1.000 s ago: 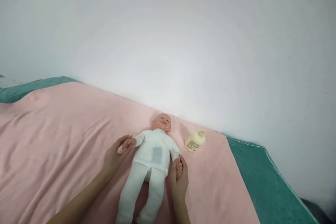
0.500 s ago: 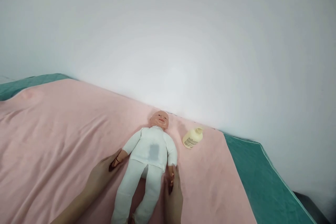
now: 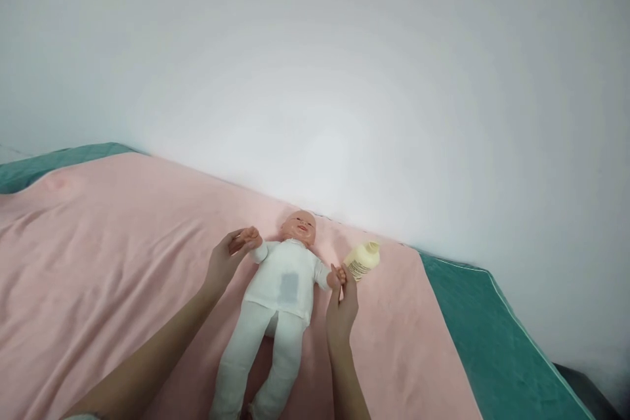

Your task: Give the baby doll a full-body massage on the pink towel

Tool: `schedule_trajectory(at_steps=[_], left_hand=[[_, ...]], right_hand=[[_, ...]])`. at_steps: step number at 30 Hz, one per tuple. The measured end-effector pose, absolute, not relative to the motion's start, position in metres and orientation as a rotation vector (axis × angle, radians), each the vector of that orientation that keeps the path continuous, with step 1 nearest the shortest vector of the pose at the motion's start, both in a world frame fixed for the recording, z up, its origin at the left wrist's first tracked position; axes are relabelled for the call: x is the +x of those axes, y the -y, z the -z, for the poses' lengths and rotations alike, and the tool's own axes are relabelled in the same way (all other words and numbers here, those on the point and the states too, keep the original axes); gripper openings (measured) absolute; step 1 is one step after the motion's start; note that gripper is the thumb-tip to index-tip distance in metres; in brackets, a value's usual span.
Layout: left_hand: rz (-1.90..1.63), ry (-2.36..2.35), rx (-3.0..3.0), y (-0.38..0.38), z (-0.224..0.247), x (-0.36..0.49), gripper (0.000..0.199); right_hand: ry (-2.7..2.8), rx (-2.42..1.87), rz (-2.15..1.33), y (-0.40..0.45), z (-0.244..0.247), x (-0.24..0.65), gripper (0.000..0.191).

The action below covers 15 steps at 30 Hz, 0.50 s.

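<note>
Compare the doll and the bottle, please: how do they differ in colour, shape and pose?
The doll is white in its body and pinkish at head and hands, while the bottle is pale yellow. The doll has a head, arms and legs; the bottle has a rounded body with a short neck. The doll is held at both hands, whereas the bottle is not gripped. Both are on the pink cloth.
</note>
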State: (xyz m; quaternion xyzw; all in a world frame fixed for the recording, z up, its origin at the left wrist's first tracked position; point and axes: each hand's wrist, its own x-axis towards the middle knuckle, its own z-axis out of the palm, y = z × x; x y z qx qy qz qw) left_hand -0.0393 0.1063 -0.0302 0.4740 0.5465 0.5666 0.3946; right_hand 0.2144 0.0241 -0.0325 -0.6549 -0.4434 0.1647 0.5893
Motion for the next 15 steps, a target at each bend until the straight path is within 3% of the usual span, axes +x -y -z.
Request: schedule_trajectory(at_steps=[3,8,15], left_hand=[[-1.426,-1.337,1.026,-0.145,0.030,-0.022,0.045],[-1.325,-1.371,1.036,-0.185,0.042,0.002,0.055],[-1.186,-1.415,1.076,-0.204,0.058,0.012,0.051]], right_hand=[[1.092,-1.427,-0.267,-0.068,0.031,0.224,0.046],[1.071,-1.456,-0.418,-0.128,0.041,0.231,0.050],[1.111,-1.600,-0.373,-0.150,0.045,0.229,0.033]])
